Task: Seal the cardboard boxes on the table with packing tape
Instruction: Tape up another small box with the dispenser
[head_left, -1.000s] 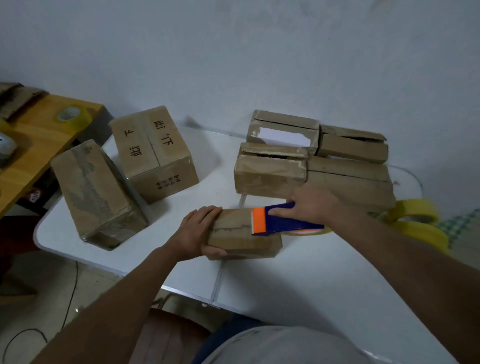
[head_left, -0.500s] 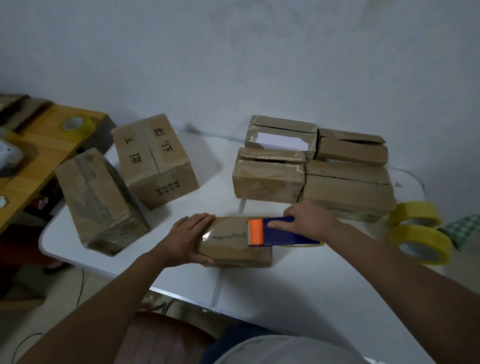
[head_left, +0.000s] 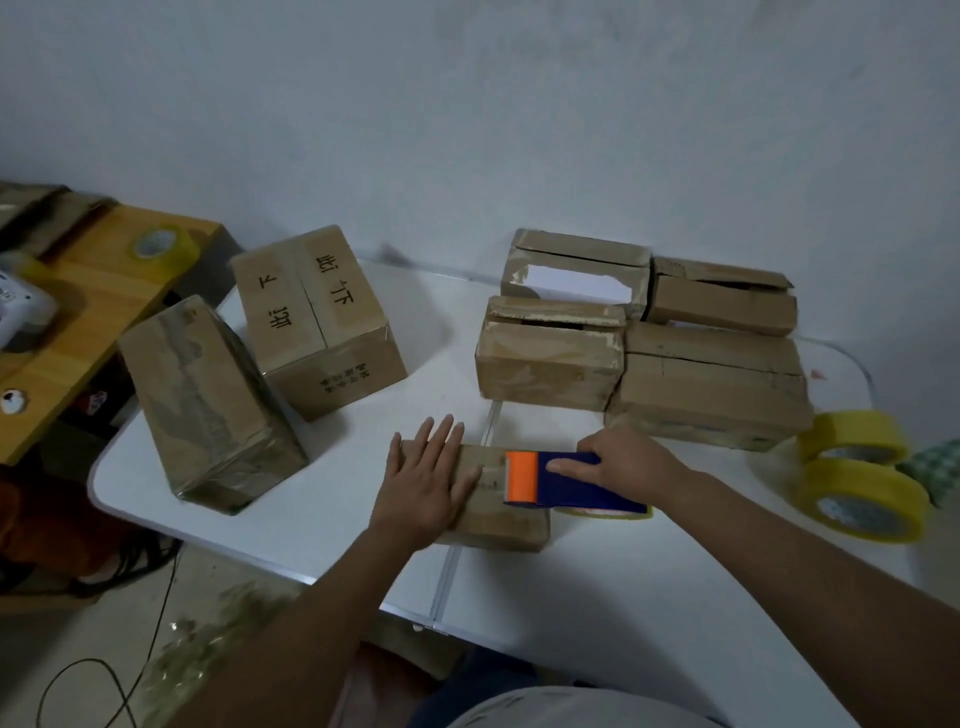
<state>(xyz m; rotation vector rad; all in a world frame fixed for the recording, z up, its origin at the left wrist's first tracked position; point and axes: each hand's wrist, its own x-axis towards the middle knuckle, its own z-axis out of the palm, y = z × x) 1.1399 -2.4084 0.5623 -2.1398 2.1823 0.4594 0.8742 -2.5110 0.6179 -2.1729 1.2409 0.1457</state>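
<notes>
A small flat cardboard box (head_left: 498, 519) lies near the front middle of the white table (head_left: 623, 597). My left hand (head_left: 423, 480) presses flat on its top with straight, spread fingers. My right hand (head_left: 631, 465) grips a blue tape dispenser (head_left: 576, 480) whose orange front end sits on the box's right part; a yellow roll shows under it. Behind stand several low cardboard boxes (head_left: 550, 358), some with loose flaps. Two bigger boxes (head_left: 317, 317) stand at the left.
Two yellow tape rolls (head_left: 862, 499) lie at the table's right edge. A wooden side table (head_left: 78, 312) at the left carries another tape roll (head_left: 163, 247) and a white object. A cable and debris lie on the floor below.
My left hand has lifted from gripping the box's left end to lying flat on its top. The dispenser has stayed near the box's right part.
</notes>
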